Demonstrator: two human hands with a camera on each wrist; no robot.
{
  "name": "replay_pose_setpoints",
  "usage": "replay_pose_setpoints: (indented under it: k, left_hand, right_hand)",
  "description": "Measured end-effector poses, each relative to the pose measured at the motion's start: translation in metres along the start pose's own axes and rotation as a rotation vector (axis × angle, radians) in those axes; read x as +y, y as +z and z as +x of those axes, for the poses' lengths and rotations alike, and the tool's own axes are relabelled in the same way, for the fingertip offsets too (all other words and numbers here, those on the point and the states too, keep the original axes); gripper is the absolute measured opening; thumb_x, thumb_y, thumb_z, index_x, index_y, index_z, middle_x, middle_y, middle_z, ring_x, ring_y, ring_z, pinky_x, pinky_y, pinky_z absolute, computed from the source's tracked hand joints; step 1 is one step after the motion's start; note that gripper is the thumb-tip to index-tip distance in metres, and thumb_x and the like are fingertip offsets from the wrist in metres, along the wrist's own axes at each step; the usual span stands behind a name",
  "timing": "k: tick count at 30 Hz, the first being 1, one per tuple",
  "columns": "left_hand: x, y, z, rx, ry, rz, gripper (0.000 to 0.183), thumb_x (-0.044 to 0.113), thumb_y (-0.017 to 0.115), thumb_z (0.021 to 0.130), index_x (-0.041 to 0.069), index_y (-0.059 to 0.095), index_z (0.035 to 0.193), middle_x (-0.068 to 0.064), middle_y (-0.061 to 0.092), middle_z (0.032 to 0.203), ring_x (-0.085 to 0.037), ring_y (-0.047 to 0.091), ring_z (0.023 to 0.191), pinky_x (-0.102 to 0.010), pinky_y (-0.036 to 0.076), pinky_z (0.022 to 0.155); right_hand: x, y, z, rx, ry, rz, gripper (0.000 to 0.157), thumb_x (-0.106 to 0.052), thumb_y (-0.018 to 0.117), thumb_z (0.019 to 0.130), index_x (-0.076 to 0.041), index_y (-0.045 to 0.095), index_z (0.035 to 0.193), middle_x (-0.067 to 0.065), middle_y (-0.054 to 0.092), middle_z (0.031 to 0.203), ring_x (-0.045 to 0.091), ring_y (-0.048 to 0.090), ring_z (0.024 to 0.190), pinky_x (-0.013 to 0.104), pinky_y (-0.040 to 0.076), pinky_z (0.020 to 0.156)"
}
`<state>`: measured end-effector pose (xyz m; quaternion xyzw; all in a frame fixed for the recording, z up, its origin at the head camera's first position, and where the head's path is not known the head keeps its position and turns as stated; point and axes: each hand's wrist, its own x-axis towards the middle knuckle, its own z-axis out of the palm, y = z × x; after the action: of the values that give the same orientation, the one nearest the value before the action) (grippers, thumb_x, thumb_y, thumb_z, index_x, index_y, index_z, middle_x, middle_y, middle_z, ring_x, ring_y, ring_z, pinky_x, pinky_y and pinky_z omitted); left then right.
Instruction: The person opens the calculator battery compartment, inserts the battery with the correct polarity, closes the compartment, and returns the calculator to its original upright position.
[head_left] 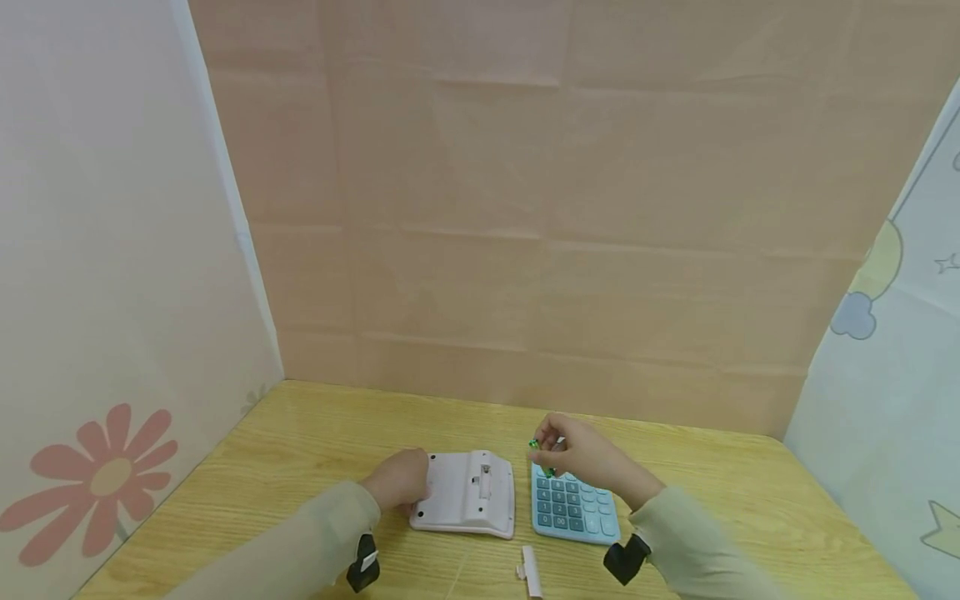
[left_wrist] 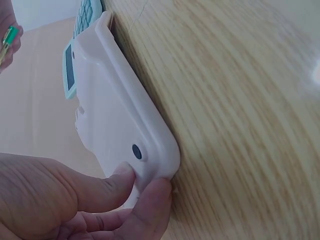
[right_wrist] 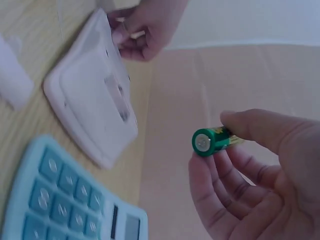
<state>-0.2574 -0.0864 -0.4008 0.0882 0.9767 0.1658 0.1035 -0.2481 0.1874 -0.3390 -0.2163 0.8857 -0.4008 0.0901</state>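
Note:
A pale pink calculator (head_left: pixel 453 500) lies face down on the table, its battery compartment (head_left: pixel 485 481) uncovered. My left hand (head_left: pixel 401 479) pinches its left edge between thumb and fingers, near a dark round foot (left_wrist: pixel 137 151). Above the blue calculator (head_left: pixel 573 508), my right hand (head_left: pixel 577 450) holds a green and gold battery (right_wrist: pixel 212 141) between thumb and fingers, one flat metal end facing the right wrist camera. The blue calculator lies keys up, its upper part hidden by the right hand in the head view.
A small pale battery cover (head_left: pixel 531 572) lies on the wooden table (head_left: pixel 315 450) near the front, below the gap between the calculators. A brown paper backdrop (head_left: pixel 525 208) rises behind, with patterned white panels at left and right.

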Motion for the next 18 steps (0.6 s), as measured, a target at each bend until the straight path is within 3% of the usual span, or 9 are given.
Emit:
replay_pose_setpoints:
  k: [13,18]
  left_hand:
    - [0.001,0.002,0.002,0.018,0.004,0.04,0.009,0.002,0.066,0.086,-0.003,0.059,0.09,-0.006,0.054,0.061,-0.01,0.053,0.044,-0.018,0.037,0.04]
    - [0.0,0.005,0.004,0.024,0.001,0.042,0.01,0.002,0.065,0.086,-0.003,0.06,0.093,-0.006,0.054,0.062,-0.01,0.052,0.044,-0.018,0.036,0.04]
  right_hand:
    - [-0.004,0.057,0.035,0.062,0.057,0.153,0.022,-0.015,0.066,0.091,-0.002,0.054,0.105,0.009,0.058,0.092,0.015,0.061,0.072,0.041,0.057,0.07]
    - [-0.001,0.07,0.043,0.095,0.114,0.148,0.02,-0.013,0.066,0.091,-0.003,0.053,0.101,0.008,0.056,0.089,0.016,0.06,0.071,0.038,0.057,0.069]
